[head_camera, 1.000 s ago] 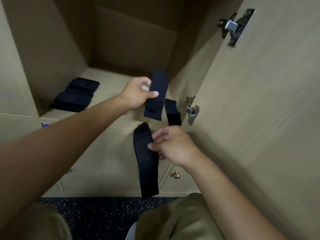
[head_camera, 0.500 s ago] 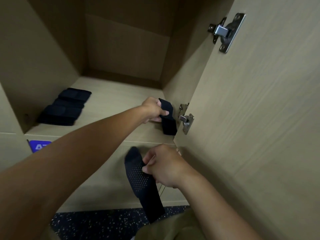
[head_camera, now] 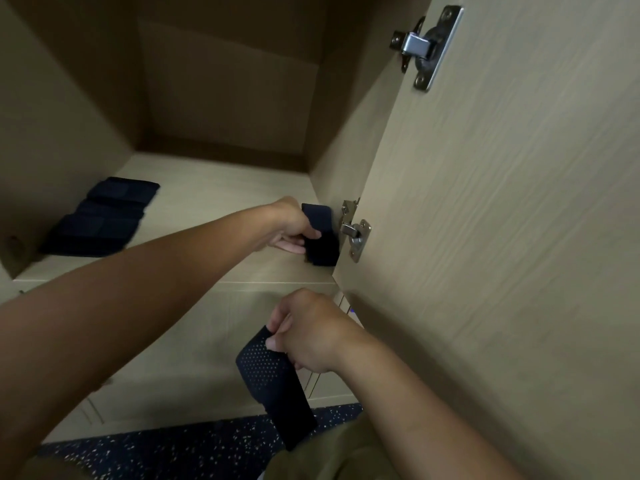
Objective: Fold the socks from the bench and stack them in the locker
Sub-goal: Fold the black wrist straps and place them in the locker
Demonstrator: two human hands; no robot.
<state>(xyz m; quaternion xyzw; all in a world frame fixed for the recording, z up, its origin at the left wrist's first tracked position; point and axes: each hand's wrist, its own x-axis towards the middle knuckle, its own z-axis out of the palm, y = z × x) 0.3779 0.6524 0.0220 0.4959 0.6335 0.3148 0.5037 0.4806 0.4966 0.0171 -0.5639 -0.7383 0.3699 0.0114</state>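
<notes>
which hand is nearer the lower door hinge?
Left. The left hand sits just left of the lower hinge, gripping a folded sock; the right hand is below it.

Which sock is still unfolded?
The dotted-sole sock hanging from the right hand, below the shelf; the other socks are folded.

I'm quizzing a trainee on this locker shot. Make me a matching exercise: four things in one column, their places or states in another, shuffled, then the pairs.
Things
1. folded socks
2. dotted sock
3. left hand
4. lower hinge

Places or states
A. hangs from the right hand, in front of the locker
B. on the door's inner face, at the shelf's right end
C. on the shelf, at its left
D. grips a dark sock at the shelf's right

Pairs: 1-C, 2-A, 3-D, 4-B
</notes>
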